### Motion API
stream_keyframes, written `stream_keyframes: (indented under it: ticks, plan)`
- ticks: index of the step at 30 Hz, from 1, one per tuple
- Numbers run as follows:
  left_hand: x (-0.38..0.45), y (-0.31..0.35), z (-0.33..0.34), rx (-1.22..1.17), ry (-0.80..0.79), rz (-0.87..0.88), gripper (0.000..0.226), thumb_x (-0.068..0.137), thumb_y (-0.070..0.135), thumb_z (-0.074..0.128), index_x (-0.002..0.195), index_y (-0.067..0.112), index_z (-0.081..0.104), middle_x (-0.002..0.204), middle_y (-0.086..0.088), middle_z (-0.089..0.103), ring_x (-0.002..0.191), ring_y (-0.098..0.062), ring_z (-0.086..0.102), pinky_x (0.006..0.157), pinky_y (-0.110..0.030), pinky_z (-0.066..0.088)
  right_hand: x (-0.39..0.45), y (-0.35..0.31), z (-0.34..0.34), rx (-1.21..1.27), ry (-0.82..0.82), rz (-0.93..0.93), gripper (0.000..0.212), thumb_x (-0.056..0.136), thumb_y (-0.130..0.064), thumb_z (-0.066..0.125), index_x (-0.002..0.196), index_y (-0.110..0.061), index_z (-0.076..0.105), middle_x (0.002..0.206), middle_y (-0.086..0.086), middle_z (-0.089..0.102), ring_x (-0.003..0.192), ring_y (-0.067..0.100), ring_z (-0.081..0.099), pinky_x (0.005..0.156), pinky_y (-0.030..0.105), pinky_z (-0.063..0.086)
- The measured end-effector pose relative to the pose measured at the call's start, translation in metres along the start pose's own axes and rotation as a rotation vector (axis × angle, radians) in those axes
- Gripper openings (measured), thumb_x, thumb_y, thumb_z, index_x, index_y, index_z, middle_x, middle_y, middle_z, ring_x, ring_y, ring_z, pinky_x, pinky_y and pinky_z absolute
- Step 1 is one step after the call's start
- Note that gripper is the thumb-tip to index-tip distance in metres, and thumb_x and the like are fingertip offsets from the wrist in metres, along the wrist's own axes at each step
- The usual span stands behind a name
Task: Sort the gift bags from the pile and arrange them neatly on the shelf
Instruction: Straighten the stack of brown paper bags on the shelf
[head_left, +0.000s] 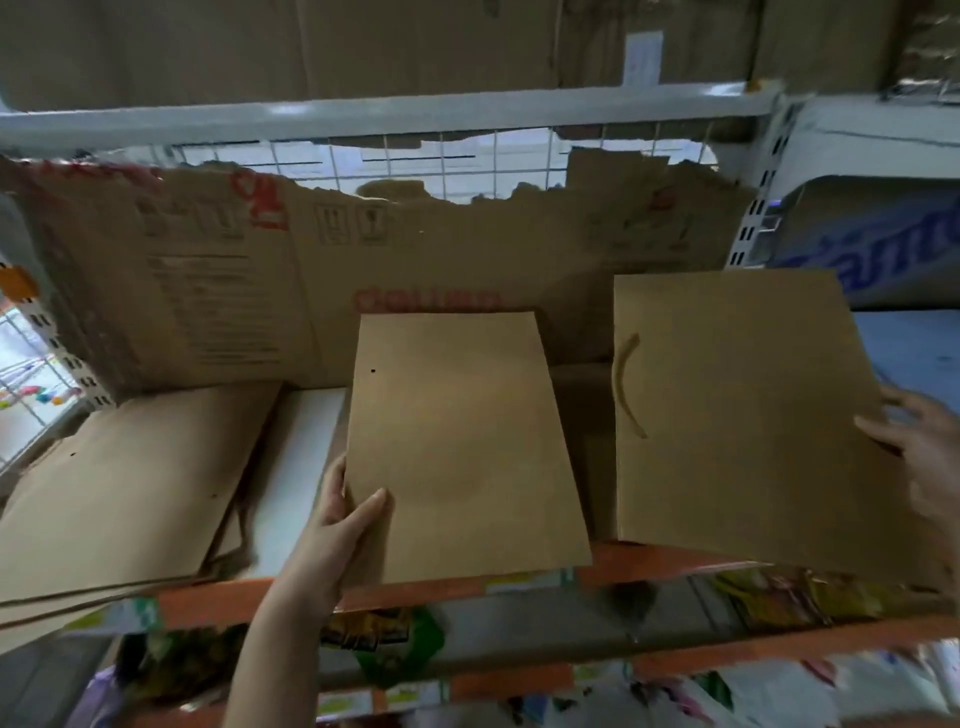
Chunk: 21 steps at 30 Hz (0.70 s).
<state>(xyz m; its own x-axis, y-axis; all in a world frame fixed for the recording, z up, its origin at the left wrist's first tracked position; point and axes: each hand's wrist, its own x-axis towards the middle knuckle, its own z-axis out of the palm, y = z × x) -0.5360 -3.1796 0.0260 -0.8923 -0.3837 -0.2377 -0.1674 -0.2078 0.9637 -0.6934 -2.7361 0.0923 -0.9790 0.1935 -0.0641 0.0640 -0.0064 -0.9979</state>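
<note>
Left hand (340, 514) is clamped on the lower left edge of a small bag (462, 447), thumb on top, fingers underneath and mostly hidden. Small bag is held flat over the middle of the shelf (296, 467), its near edge sticking out past the orange shelf lip (441, 590). Right hand (919, 457) is seen gripping the right edge of a large bag (743, 415), fingers laid across the face; the thumb is not shown, and the hand is blurred. Large bag is held tilted over the right end of the shelf, one handle (626, 384) lying across its face.

A stack (130, 483) of flat brown bags is already laid on the left of the shelf, edges a bit uneven and overhanging the lip. Torn cardboard (311, 270) is propped along the back against wire mesh (467, 156).

Progress is judged as partway: one stack is formed, two sizes are separated in hand and neither looks set down yet. The source pile cannot be seen, so the remaining count cannot be told. Both held bags are left to be placed and the stack squared.
</note>
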Motion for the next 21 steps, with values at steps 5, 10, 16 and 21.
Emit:
stream_keyframes:
  ticks: [5,10,16,21]
  plan:
    - [0.016,-0.015,0.074,0.014,-0.036,-0.036,0.054,0.091,0.012,0.055,0.132,0.04,0.032,0.119,-0.008,0.052,0.1,-0.03,0.057,0.074,-0.04,0.051,0.028,0.001,-0.048,0.019,0.032,0.072,0.058,0.064,-0.035,0.08,0.117,-0.024,0.059,0.117,0.012,0.062,0.078,0.016,0.068,0.071,0.04,0.057]
    - [0.024,-0.018,0.137,0.1,0.011,-0.056,0.05,0.092,0.02,0.056,0.134,0.035,0.033,0.111,-0.004,0.054,0.091,-0.024,0.059,0.064,-0.034,0.051,0.028,-0.008,-0.06,0.012,0.038,0.051,0.031,0.09,-0.005,0.053,0.115,-0.022,0.056,0.095,0.003,0.063,0.057,0.002,0.067,0.055,0.022,0.056]
    - [0.034,-0.021,0.184,0.289,0.076,0.017,0.046,0.091,0.024,0.059,0.133,0.022,0.04,0.111,0.0,0.058,0.092,-0.017,0.058,0.073,-0.033,0.052,0.038,-0.006,-0.079,0.056,-0.003,0.072,0.086,0.029,-0.046,0.089,0.107,-0.024,0.061,0.064,-0.015,0.072,0.062,0.001,0.069,0.047,0.018,0.054]
    - [0.042,-0.031,0.197,0.649,0.202,0.155,0.058,0.088,0.03,0.062,0.138,0.01,0.038,0.129,-0.01,0.053,0.116,-0.027,0.051,0.097,-0.041,0.046,0.037,-0.007,-0.069,0.019,-0.063,0.07,0.072,0.066,-0.031,0.081,0.13,-0.017,0.05,0.076,-0.005,0.074,0.061,0.003,0.069,0.048,0.016,0.053]
